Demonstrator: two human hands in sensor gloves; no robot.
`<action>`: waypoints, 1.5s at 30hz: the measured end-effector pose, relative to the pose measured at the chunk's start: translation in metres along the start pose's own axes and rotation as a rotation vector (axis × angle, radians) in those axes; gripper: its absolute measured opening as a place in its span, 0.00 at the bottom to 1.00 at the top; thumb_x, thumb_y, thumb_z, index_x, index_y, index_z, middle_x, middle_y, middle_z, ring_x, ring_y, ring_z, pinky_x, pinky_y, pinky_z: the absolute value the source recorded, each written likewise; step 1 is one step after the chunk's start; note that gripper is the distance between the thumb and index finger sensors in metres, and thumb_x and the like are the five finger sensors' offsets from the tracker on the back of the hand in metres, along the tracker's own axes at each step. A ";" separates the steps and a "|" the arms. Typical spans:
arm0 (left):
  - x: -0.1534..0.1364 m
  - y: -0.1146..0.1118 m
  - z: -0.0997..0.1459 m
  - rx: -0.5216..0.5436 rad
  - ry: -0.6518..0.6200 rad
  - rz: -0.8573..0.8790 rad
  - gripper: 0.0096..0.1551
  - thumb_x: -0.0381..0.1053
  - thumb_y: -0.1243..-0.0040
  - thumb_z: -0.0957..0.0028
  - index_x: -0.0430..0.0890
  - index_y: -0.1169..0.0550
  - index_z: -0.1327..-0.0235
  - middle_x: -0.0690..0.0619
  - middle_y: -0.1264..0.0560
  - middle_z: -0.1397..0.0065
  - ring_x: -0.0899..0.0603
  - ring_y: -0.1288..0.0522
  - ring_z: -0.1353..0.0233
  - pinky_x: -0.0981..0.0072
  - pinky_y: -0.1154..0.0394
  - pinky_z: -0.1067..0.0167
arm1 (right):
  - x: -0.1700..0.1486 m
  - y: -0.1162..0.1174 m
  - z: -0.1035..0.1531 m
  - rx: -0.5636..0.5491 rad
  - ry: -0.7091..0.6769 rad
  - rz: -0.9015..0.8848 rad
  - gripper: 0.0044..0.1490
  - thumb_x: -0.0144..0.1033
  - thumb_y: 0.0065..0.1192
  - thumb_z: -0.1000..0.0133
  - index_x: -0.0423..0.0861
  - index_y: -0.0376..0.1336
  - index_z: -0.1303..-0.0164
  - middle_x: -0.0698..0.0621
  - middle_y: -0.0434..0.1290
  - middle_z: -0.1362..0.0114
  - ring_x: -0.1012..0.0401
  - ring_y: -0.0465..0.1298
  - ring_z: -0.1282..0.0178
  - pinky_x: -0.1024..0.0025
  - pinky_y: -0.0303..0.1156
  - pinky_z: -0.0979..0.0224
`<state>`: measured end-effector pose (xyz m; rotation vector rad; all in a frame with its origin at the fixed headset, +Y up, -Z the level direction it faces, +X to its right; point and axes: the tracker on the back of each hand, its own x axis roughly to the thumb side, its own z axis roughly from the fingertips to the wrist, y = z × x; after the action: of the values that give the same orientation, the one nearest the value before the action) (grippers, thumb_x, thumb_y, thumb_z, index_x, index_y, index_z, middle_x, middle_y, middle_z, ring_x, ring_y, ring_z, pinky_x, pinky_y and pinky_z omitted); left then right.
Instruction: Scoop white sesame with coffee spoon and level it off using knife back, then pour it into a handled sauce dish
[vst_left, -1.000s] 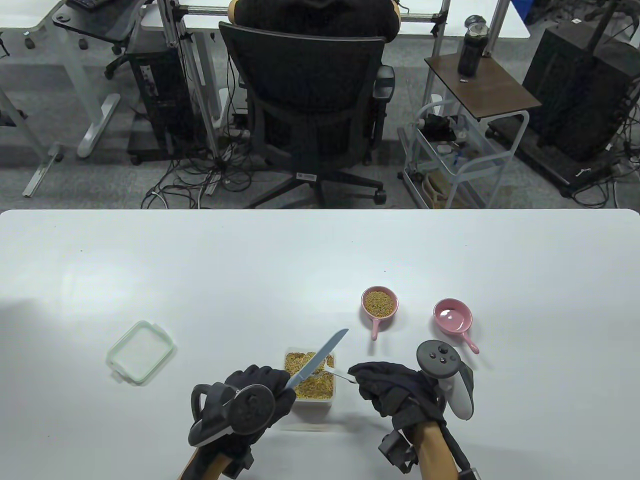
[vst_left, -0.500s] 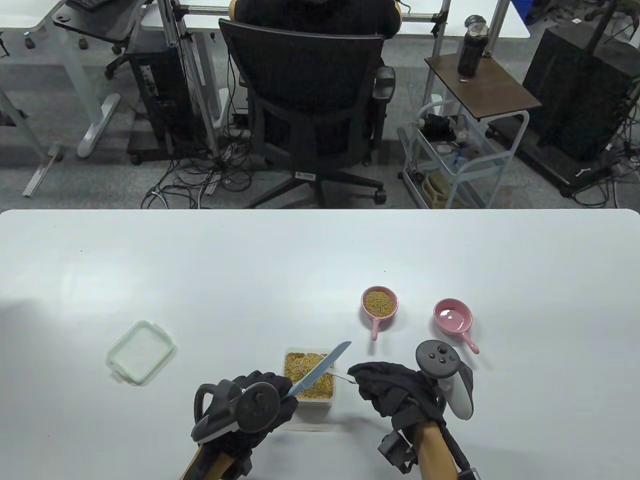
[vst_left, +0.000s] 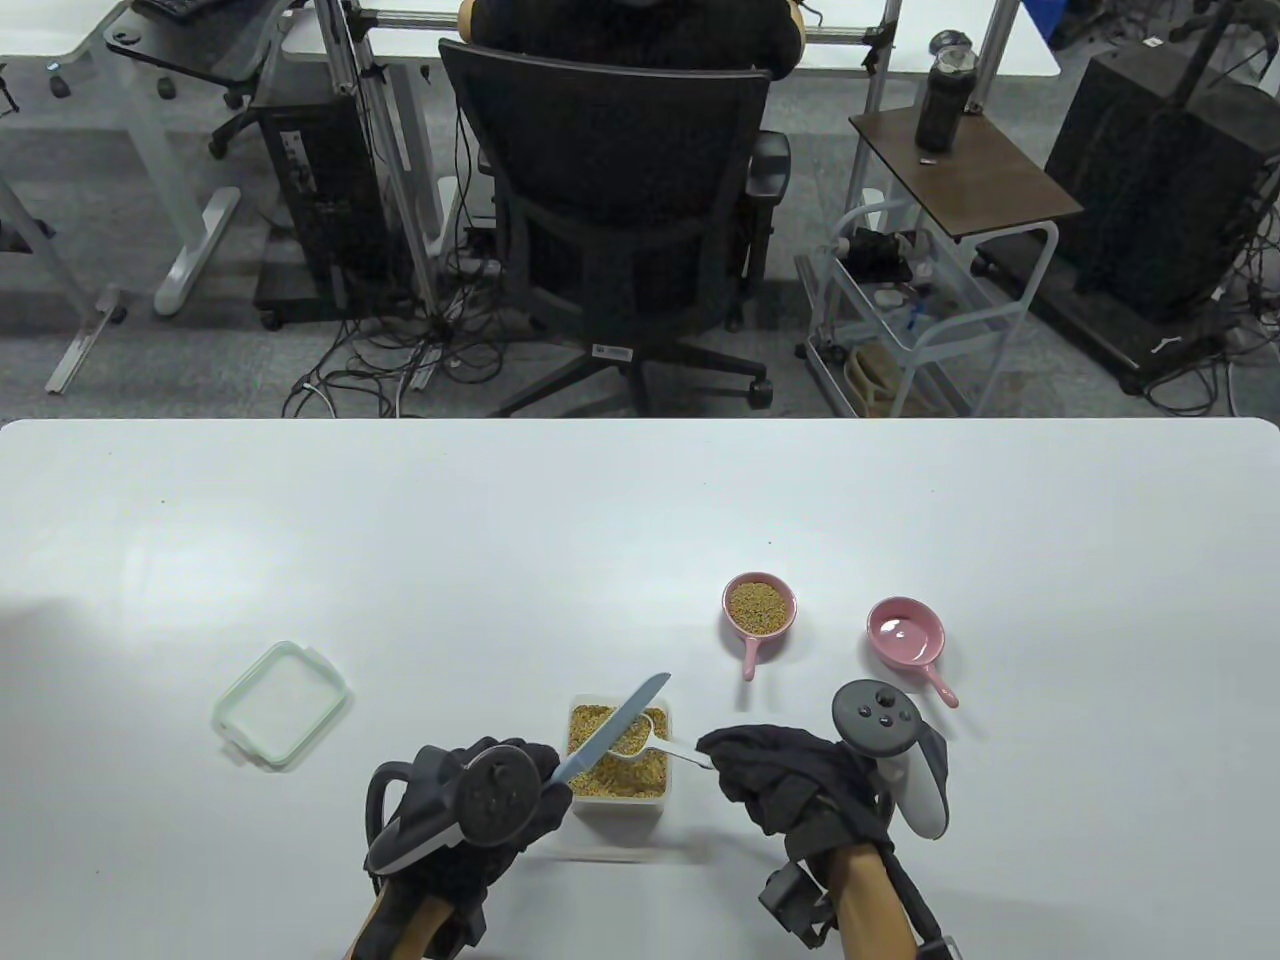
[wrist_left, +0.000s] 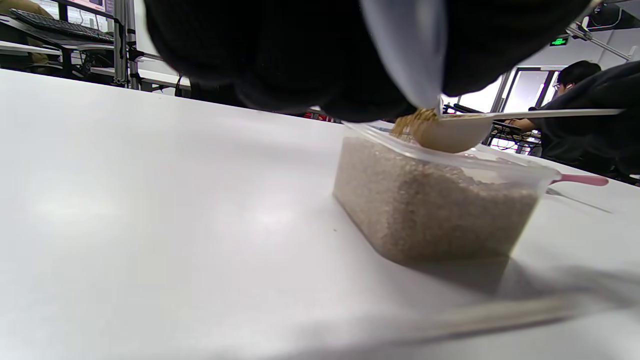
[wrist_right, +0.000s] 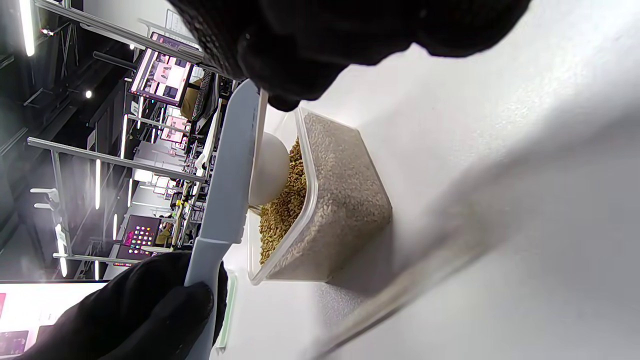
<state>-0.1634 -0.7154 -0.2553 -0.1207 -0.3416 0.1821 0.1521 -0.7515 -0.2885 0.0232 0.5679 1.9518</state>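
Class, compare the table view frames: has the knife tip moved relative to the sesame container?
Yes. The knife tip, earlier jutting past the sesame container far right corner, has drawn back toward the left hand and now lies just at the far rim.

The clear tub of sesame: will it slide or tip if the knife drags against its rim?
The tub probably won't tip: it sits low and wide in the left wrist view, packed nearly full of sesame. It may slide, though, since neither hand steadies it and the table looks smooth and glossy. Its thin clear wall likely flexes under a hard push.
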 end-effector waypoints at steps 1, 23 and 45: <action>-0.001 0.000 0.000 0.002 0.005 0.003 0.25 0.64 0.40 0.42 0.52 0.18 0.40 0.54 0.16 0.51 0.47 0.18 0.51 0.51 0.23 0.41 | 0.000 0.000 0.000 0.000 -0.001 -0.001 0.24 0.36 0.64 0.35 0.40 0.74 0.33 0.47 0.82 0.52 0.62 0.78 0.69 0.55 0.76 0.51; -0.027 -0.001 -0.003 -0.023 0.118 -0.010 0.24 0.63 0.39 0.42 0.52 0.17 0.40 0.53 0.16 0.51 0.47 0.18 0.51 0.50 0.23 0.40 | 0.001 -0.001 0.001 0.003 -0.001 -0.005 0.23 0.36 0.64 0.35 0.40 0.74 0.33 0.48 0.82 0.52 0.62 0.78 0.69 0.55 0.76 0.51; -0.075 -0.012 -0.005 -0.073 0.397 0.009 0.25 0.60 0.38 0.40 0.50 0.19 0.35 0.52 0.16 0.43 0.44 0.17 0.45 0.47 0.24 0.37 | 0.002 -0.002 0.003 -0.002 -0.006 -0.010 0.23 0.36 0.64 0.35 0.40 0.74 0.33 0.48 0.82 0.52 0.62 0.78 0.69 0.55 0.76 0.51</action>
<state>-0.2297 -0.7425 -0.2826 -0.2265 0.0482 0.1508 0.1536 -0.7482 -0.2869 0.0250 0.5606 1.9420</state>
